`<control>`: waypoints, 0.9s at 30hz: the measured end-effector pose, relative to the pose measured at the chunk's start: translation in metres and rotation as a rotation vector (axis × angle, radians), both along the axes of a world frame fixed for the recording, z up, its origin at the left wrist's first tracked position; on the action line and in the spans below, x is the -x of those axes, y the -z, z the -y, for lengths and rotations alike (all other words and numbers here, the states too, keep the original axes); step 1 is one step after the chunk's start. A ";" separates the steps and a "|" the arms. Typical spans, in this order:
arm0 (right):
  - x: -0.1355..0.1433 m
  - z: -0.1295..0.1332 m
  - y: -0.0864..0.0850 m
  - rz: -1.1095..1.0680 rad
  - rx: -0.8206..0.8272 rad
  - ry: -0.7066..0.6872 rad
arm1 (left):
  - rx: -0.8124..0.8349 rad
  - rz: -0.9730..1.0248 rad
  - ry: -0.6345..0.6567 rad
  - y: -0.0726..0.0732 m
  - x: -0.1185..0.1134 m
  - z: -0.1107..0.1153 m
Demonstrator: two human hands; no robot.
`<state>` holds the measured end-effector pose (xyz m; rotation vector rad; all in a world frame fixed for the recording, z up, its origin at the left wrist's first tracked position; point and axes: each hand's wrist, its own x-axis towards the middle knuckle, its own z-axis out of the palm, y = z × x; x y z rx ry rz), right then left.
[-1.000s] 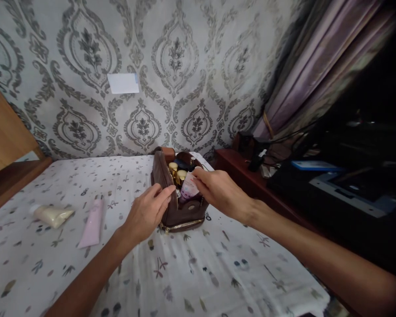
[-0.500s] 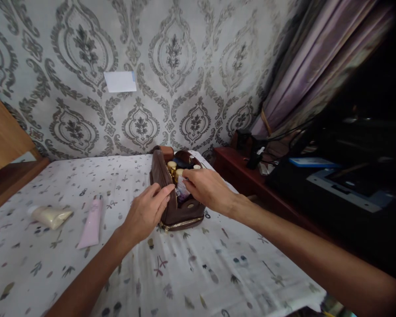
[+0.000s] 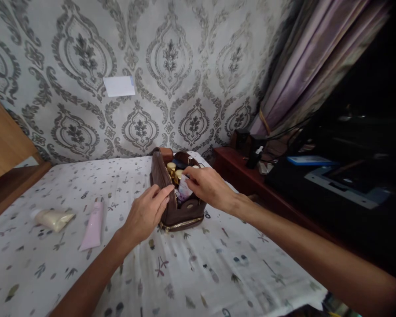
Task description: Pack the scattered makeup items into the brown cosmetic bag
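Observation:
A brown zip-up bag (image 3: 181,219) stands unzipped on the patterned white cloth. My left hand (image 3: 150,204) grips its near left edge, fingertips over the rim. Inside the mouth of the bag, my right hand (image 3: 206,182) is closed on a small white and purple item (image 3: 184,190); its exact kind I cannot make out. Gold-capped bottles (image 3: 171,167) stand in the bag beside it, with dark things behind them. The bag's lower inside is hidden.
To the left, a cream tube (image 3: 53,219) and a pink tube (image 3: 93,226) lie on the cloth (image 3: 171,273). A dark red wooden ledge (image 3: 231,163) with cables runs along the right. Patterned wallpaper (image 3: 168,57) rises behind, and a wooden cabinet (image 3: 6,141) stands at far left.
My right hand has shifted very slightly, and more of the white and purple item shows. My left hand keeps its place on the bag. The view has tilted a little.

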<state>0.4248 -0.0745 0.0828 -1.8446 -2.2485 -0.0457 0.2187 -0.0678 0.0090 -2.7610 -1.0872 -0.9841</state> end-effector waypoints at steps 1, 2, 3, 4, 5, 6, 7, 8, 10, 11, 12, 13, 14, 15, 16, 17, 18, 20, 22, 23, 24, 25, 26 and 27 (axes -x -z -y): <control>0.000 -0.002 -0.002 -0.006 -0.005 -0.004 | 0.004 0.002 0.000 0.000 0.000 0.000; 0.001 -0.003 -0.004 -0.011 -0.010 -0.012 | 0.009 0.003 0.000 0.000 0.000 0.000; 0.001 -0.005 -0.006 -0.015 -0.011 -0.021 | 0.014 0.002 0.000 0.000 0.000 0.000; 0.002 -0.007 -0.007 -0.017 -0.005 -0.033 | 0.018 -0.001 0.001 0.000 0.000 0.000; 0.004 -0.008 -0.008 -0.014 0.008 -0.045 | 0.020 -0.005 0.003 0.000 0.000 0.000; 0.005 -0.009 -0.009 -0.008 0.024 -0.054 | 0.019 -0.009 0.005 0.000 0.000 0.000; 0.005 -0.010 -0.009 0.001 0.038 -0.058 | 0.015 -0.012 0.006 0.000 0.000 0.000; 0.006 -0.010 -0.008 0.007 0.047 -0.059 | 0.010 -0.014 0.006 0.000 0.001 0.000; 0.005 -0.011 -0.006 0.011 0.044 -0.061 | 0.006 -0.015 0.006 0.000 0.001 0.000; 0.003 -0.010 -0.004 0.006 0.030 -0.065 | 0.006 -0.015 0.004 0.000 0.000 0.000; 0.002 -0.010 -0.002 -0.004 0.013 -0.073 | 0.008 -0.014 0.003 0.000 0.000 0.000; 0.000 -0.010 -0.001 -0.015 -0.005 -0.082 | 0.013 -0.014 0.002 0.000 0.000 0.000; -0.003 -0.009 0.000 -0.030 -0.019 -0.091 | 0.018 -0.012 0.000 -0.001 0.000 0.001; -0.005 -0.009 0.001 -0.047 -0.029 -0.100 | 0.023 -0.010 -0.001 -0.001 0.000 0.001; -0.006 -0.008 0.001 -0.067 -0.036 -0.108 | 0.025 -0.010 -0.002 -0.001 0.000 0.001; -0.008 -0.008 0.001 -0.085 -0.038 -0.112 | 0.025 -0.009 -0.002 -0.001 0.000 0.001; -0.009 -0.007 0.001 -0.101 -0.037 -0.115 | 0.021 -0.008 -0.001 -0.001 0.000 0.001; -0.009 -0.005 0.000 -0.127 -0.039 -0.112 | 0.011 -0.006 0.001 0.000 0.000 0.001; -0.009 -0.004 -0.001 -0.142 -0.040 -0.104 | 0.007 -0.004 0.008 0.000 0.000 0.000; -0.009 -0.003 -0.001 -0.147 -0.040 -0.104 | 0.006 -0.003 0.011 0.001 0.000 0.000; -0.010 -0.002 -0.001 -0.152 -0.042 -0.107 | 0.005 -0.004 0.013 0.001 0.000 0.000; -0.010 -0.001 0.000 -0.159 -0.045 -0.112 | 0.005 -0.006 0.013 0.001 0.000 0.000; -0.010 -0.001 0.000 -0.169 -0.049 -0.116 | 0.004 -0.006 0.011 0.001 0.000 0.000; -0.011 0.000 0.001 -0.179 -0.055 -0.121 | 0.005 -0.007 0.009 0.001 0.000 0.000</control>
